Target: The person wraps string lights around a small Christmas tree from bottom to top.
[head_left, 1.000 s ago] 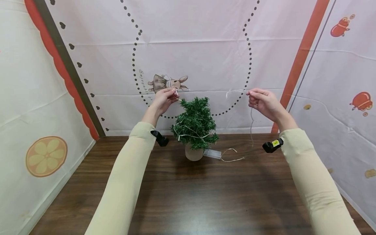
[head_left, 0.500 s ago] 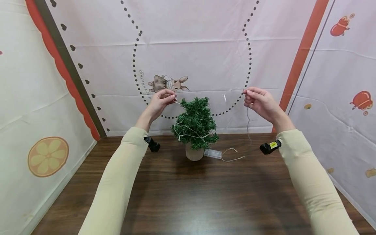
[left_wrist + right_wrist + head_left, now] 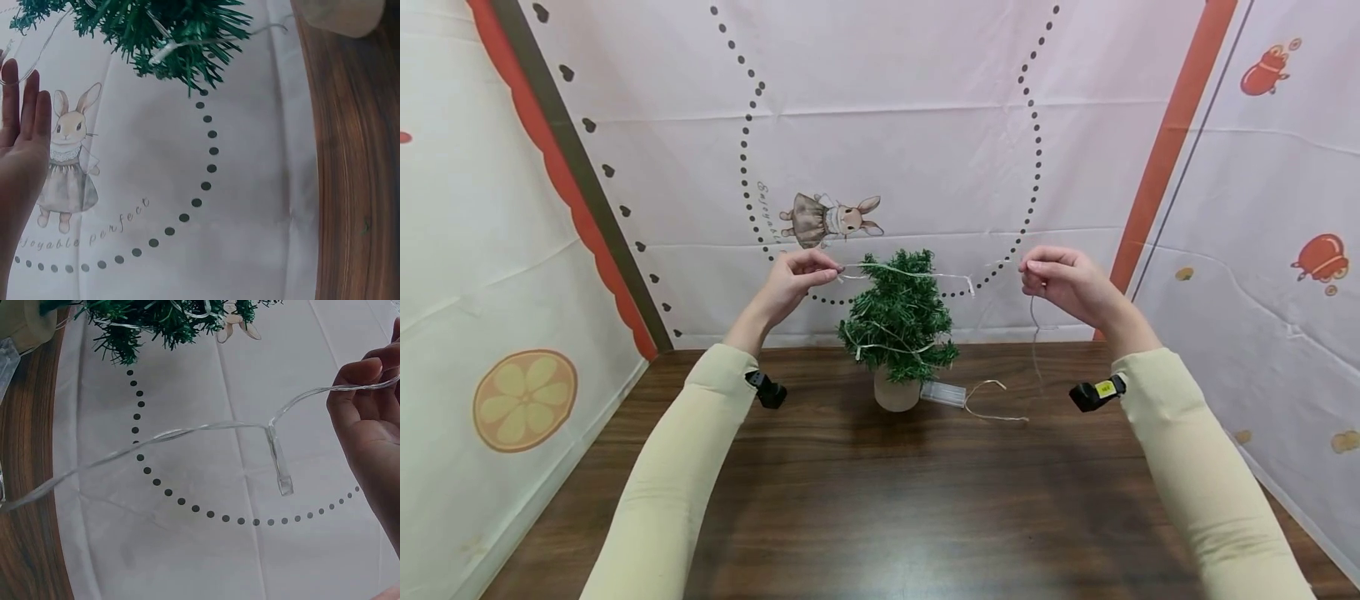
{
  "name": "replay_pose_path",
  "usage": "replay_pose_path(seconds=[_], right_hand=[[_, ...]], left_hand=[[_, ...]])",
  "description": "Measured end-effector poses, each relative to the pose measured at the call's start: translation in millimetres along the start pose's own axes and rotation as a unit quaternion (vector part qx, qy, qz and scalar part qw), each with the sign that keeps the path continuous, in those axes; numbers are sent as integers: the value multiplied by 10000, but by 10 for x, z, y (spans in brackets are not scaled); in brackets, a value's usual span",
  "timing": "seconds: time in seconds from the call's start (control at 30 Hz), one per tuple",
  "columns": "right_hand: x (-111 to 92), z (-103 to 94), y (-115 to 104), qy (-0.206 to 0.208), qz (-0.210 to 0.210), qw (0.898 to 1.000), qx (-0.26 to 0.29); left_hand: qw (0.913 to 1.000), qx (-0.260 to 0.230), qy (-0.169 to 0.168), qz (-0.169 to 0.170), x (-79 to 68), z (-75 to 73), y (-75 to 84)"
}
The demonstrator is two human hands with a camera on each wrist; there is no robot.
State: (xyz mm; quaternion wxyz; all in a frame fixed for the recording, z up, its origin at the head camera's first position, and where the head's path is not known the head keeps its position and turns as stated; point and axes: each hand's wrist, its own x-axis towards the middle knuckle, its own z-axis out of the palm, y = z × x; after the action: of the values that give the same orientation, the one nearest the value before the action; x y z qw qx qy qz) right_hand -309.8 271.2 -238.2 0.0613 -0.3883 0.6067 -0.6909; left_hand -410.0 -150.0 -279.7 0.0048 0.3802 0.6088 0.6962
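Tree (image 3: 902,312) strung low, top unfinished imo; left hand (image 3: 797,279), right hand (image 3: 1066,282) pinching light string (image 3: 200,428) either side.

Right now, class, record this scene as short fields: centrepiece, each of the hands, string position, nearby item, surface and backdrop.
Centrepiece: small green tree, upright on a pale base
Left hand: pinches the light string beside the treetop
Right hand: holds the same string, out to the tree's right
String position: one stretch crosses before the upper branches; another lies across the lower ones
Nearby item: clear box beside the base
Surface: brown wood-grain table
Backdrop: pale cloth with a rabbit print
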Motion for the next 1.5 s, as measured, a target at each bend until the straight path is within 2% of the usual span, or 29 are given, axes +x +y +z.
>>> replay_pose_path(seconds=[0.23,0.4,0.67,0.8,0.93,1.07,1.33,1.5], right_hand=[[-71,70,48,-540,-300,9979,198],[-125,101,117,-722,-357,9965,212],[-190,92,219,-987,-170,9948,188],[-223,76,242,-1147,-214,9930,183],[-266,51,249,-1269,-266,9915,110],[-326,18,240,-1179,-134,9929,12],[-488,-124,239,-921,-75,9956,122],[-593,-230,253,-783,-28,9964,321]], left_hand=[[9985,-334,-406,172,-143,-29,32],[9967,-230,-760,186,-196,-16,57],[9961,-30,-877,68,-317,-28,50],[9946,231,-1015,43,-354,-19,48],[9901,815,-1144,13,-367,6,53],[9851,1172,-1256,1,-359,48,50],[9795,1433,-1415,-69,-332,160,45],[9742,1832,-1282,-300,-315,240,61]])
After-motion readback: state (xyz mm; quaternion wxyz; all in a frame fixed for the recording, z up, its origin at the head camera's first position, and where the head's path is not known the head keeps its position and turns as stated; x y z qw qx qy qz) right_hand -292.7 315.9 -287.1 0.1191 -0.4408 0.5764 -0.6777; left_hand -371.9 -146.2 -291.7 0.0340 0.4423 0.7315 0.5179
